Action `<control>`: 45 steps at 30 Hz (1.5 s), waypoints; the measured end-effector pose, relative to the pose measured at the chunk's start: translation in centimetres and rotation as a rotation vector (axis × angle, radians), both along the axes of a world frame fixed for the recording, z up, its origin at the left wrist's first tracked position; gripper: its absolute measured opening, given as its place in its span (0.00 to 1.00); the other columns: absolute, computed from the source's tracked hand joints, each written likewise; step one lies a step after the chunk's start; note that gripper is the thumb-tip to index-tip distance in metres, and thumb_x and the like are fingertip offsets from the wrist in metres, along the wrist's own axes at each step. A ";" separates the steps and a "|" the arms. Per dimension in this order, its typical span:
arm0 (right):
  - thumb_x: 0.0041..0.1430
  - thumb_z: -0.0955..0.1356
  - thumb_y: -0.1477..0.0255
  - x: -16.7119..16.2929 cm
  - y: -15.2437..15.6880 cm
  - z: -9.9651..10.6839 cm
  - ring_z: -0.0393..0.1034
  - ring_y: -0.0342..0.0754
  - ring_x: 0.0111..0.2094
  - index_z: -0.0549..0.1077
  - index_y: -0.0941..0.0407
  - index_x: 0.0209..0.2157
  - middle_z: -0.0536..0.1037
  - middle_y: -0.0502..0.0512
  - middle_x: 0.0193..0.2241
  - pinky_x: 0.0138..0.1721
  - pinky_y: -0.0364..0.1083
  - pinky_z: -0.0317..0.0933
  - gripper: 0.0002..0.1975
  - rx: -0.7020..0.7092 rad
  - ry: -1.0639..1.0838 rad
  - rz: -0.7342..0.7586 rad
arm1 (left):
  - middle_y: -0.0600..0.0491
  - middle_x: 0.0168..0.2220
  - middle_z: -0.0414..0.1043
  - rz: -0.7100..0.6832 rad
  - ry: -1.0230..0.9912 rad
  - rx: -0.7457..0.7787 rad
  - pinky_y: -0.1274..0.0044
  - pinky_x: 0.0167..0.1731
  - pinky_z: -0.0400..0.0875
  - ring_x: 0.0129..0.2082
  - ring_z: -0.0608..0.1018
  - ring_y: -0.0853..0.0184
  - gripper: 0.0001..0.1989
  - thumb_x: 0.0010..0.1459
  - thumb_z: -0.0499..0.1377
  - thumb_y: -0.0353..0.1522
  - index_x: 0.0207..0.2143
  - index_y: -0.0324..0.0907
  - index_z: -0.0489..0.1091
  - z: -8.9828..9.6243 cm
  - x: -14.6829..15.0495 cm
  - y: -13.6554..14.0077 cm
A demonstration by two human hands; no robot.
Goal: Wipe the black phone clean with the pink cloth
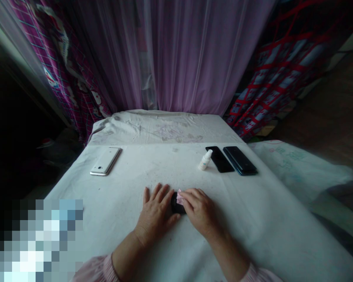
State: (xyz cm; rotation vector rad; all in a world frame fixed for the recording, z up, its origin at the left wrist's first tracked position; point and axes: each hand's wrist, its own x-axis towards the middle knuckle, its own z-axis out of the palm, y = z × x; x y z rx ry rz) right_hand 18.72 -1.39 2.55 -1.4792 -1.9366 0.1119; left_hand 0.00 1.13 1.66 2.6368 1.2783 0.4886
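Observation:
A small black phone [176, 207] lies on the white tablecloth between my hands, partly covered by them. My left hand [155, 211] rests flat with its fingers spread, its thumb and index finger along the phone's left and near edges. Pinched in the fingers of my right hand [200, 209] is a pink cloth [180, 197], pressed on the phone's face. Beyond my right hand stands a small white spray bottle [205, 160], upright.
Behind the bottle lie a black phone [222, 162] and a dark phone stack [240, 160]. White phones [106, 161] lie at the far left. Curtains [194, 58] hang past the table's far edge. A pale plastic sheet [297, 164] is beside the right edge.

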 end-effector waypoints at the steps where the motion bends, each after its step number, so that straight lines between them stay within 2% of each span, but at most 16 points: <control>1: 0.64 0.62 0.75 0.0 0.0 0.0 0.69 0.48 0.37 0.76 0.53 0.42 0.77 0.55 0.34 0.39 0.46 0.62 0.12 0.000 -0.008 -0.003 | 0.42 0.62 0.62 -0.003 0.000 -0.001 0.45 0.59 0.44 0.63 0.59 0.47 0.32 0.58 0.58 0.48 0.61 0.45 0.59 0.0 0.0 0.0; 4: 0.64 0.63 0.74 0.3 0.0 0.1 0.69 0.49 0.37 0.76 0.54 0.42 0.77 0.55 0.33 0.40 0.46 0.61 0.11 -0.009 -0.055 -0.042 | 0.42 0.62 0.61 -0.010 -0.009 -0.007 0.46 0.60 0.44 0.64 0.58 0.47 0.31 0.58 0.58 0.48 0.60 0.45 0.61 -0.2 0.0 0.1; 9: 0.63 0.64 0.74 2.5 -0.2 0.2 0.69 0.49 0.35 0.78 0.53 0.37 0.77 0.54 0.32 0.37 0.46 0.58 0.10 -0.021 -0.134 -0.231 | 0.41 0.62 0.60 -0.009 -0.029 -0.010 0.45 0.59 0.44 0.64 0.58 0.46 0.30 0.57 0.59 0.48 0.58 0.43 0.62 -0.3 0.0 0.1; 12: 0.63 0.64 0.73 3.3 -0.4 0.3 0.68 0.48 0.34 0.78 0.52 0.35 0.77 0.54 0.31 0.36 0.46 0.58 0.10 -0.002 -0.144 -0.283 | 0.41 0.62 0.61 -0.007 -0.034 -0.023 0.44 0.59 0.44 0.64 0.58 0.46 0.31 0.56 0.61 0.47 0.57 0.43 0.63 -0.3 0.0 0.1; 22: 0.65 0.62 0.74 -1.2 0.2 0.7 0.67 0.49 0.37 0.76 0.52 0.41 0.76 0.56 0.34 0.36 0.48 0.57 0.12 -0.027 -0.156 -0.120 | 0.43 0.62 0.61 -0.003 -0.031 -0.058 0.45 0.59 0.44 0.64 0.58 0.47 0.32 0.54 0.62 0.48 0.58 0.46 0.62 -0.1 0.2 0.2; 25: 0.66 0.61 0.74 -0.9 0.2 0.9 0.67 0.49 0.37 0.76 0.52 0.41 0.77 0.56 0.34 0.36 0.48 0.57 0.13 -0.016 -0.144 -0.115 | 0.43 0.62 0.61 -0.003 -0.033 -0.054 0.46 0.60 0.44 0.64 0.58 0.47 0.31 0.54 0.62 0.48 0.58 0.46 0.63 0.0 0.2 0.2; 31: 0.64 0.63 0.74 1.8 -0.1 0.6 0.67 0.50 0.36 0.77 0.51 0.39 0.78 0.55 0.34 0.35 0.48 0.55 0.11 -0.019 -0.168 -0.246 | 0.42 0.62 0.61 -0.004 -0.004 -0.074 0.44 0.59 0.45 0.64 0.58 0.46 0.31 0.54 0.63 0.47 0.57 0.44 0.63 0.3 0.2 0.3; 35: 0.64 0.63 0.73 2.5 -0.2 0.4 0.67 0.51 0.37 0.76 0.52 0.38 0.78 0.55 0.34 0.35 0.48 0.53 0.10 -0.009 -0.193 -0.282 | 0.42 0.62 0.61 -0.008 -0.015 -0.069 0.44 0.59 0.45 0.64 0.58 0.46 0.32 0.54 0.63 0.46 0.57 0.45 0.63 0.3 0.2 0.3; 40: 0.65 0.62 0.74 0.1 0.1 0.7 0.67 0.51 0.39 0.74 0.52 0.37 0.78 0.55 0.35 0.39 0.50 0.54 0.09 -0.042 -0.196 -0.187 | 0.43 0.62 0.61 0.004 -0.026 -0.052 0.46 0.60 0.44 0.64 0.58 0.47 0.31 0.53 0.65 0.44 0.57 0.46 0.63 -0.1 0.2 0.2; 45: 0.65 0.63 0.74 -2.1 0.3 1.1 0.66 0.52 0.42 0.73 0.52 0.38 0.77 0.55 0.36 0.43 0.51 0.54 0.07 -0.068 -0.164 -0.110 | 0.42 0.62 0.61 -0.006 -0.032 -0.053 0.45 0.59 0.45 0.64 0.59 0.47 0.33 0.53 0.63 0.49 0.58 0.46 0.62 -0.2 0.2 0.3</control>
